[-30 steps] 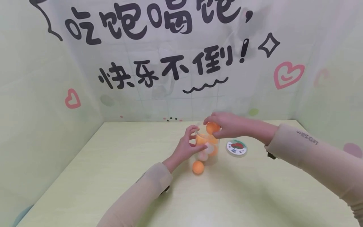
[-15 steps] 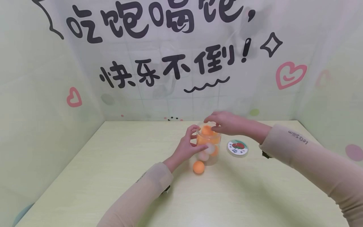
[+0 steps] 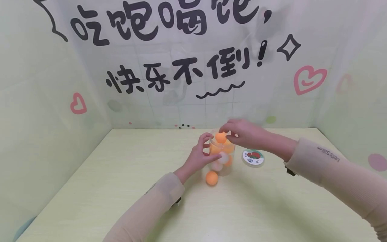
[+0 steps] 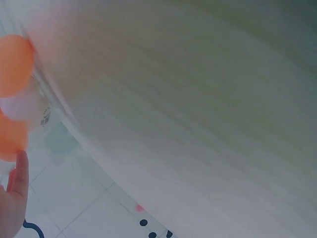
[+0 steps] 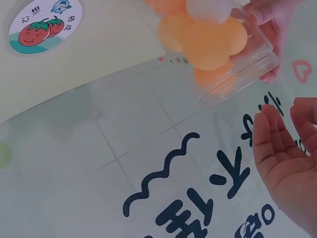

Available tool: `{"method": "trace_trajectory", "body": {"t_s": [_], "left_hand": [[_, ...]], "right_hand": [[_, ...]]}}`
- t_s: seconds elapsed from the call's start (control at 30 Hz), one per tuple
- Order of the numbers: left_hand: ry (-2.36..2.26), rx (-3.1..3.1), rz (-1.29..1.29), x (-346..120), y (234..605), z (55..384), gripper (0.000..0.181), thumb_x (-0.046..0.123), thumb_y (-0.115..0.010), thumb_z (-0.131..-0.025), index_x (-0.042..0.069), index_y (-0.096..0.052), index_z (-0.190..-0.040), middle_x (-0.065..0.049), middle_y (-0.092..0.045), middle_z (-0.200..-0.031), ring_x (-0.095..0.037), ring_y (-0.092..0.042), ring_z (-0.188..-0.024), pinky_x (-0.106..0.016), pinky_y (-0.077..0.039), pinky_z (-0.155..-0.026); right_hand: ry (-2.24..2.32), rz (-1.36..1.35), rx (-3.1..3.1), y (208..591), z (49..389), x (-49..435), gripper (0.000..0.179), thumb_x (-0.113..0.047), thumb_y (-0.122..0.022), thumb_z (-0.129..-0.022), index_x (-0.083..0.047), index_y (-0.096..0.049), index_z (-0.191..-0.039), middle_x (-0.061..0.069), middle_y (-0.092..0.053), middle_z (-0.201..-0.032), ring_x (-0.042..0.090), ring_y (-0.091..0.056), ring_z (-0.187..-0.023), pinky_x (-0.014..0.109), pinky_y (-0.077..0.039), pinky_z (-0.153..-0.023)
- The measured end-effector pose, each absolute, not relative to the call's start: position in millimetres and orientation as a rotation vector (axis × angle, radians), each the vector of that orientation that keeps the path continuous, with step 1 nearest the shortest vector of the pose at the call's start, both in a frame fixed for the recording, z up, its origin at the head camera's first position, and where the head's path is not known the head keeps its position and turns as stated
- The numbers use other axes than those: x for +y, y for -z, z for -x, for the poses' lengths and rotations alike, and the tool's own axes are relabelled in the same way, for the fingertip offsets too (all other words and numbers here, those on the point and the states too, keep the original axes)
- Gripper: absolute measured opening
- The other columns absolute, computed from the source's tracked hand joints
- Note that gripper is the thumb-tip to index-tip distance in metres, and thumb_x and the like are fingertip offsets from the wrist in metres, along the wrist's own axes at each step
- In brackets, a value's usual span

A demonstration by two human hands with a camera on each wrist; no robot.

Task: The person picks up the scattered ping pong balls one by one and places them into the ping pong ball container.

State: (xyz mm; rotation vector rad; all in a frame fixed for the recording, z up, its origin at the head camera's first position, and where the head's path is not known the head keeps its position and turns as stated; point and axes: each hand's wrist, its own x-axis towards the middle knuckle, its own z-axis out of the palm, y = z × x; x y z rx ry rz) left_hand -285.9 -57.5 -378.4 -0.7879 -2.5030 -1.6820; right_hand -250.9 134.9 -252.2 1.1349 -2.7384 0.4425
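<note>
A clear plastic jar (image 3: 226, 169) stands on the table, filled with orange and white balls that look like table tennis balls. My left hand (image 3: 200, 153) grips the jar's left side, thumb across its front. An orange ball (image 3: 220, 137) sits on top of the pile, at the jar's mouth. My right hand (image 3: 245, 132) hovers over the rim; in the right wrist view its fingers are loosely bent with nothing between them, apart from the jar. One loose orange ball (image 3: 211, 178) lies on the table just in front of the jar.
A round lid (image 3: 253, 157) with a tomato picture lies flat, right of the jar. The pale wooden table (image 3: 121, 188) meets a printed cloth backdrop (image 3: 169, 114) close behind the jar. Cloth walls stand on both sides.
My right hand has let go of an orange ball at the jar's mouth, dipping toward the rim and then rising slightly. My left hand, the lid and the loose ball look the same.
</note>
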Motion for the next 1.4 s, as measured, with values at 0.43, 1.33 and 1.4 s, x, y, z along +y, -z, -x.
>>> {"method": "trace_trajectory", "body": {"t_s": [0.43,1.33,1.4], "left_hand": [[1.664,-2.487,0.833,-56.0,377.4,286.4,0.068,0.024,-0.072,-0.079,0.023,-0.029,-0.131,-0.002,-0.038,-0.139,-0.028,-0.048,-0.118,-0.032,-0.050,-0.082],[1.655,-2.467,0.830,-56.5,378.9,286.2,0.067,0.022,-0.073,-0.078,0.021,-0.030,-0.129,-0.005,-0.040,-0.138,-0.028,-0.050,-0.116,-0.034,-0.051,-0.082],[1.643,-2.458,0.838,-56.9,379.2,287.0,0.068,0.021,-0.073,-0.078,0.020,-0.029,-0.130,-0.008,-0.040,-0.138,-0.029,-0.051,-0.115,-0.034,-0.052,-0.081]], "right_hand": [[-0.482,-1.339,-2.669,273.4,224.4,128.4,0.020,0.000,-0.062,-0.082,-0.004,-0.063,-0.102,0.005,-0.062,-0.095,0.014,-0.058,-0.078,0.026,-0.051,-0.069],[0.111,-1.528,-2.593,377.2,221.6,99.2,0.045,-0.010,-0.068,-0.076,-0.008,-0.052,-0.118,0.013,-0.049,-0.126,0.022,-0.059,-0.095,0.027,-0.051,-0.074],[0.086,-1.521,-2.615,378.5,221.6,98.3,0.044,-0.009,-0.067,-0.077,-0.007,-0.052,-0.119,0.013,-0.050,-0.125,0.023,-0.057,-0.101,0.029,-0.051,-0.077]]}}
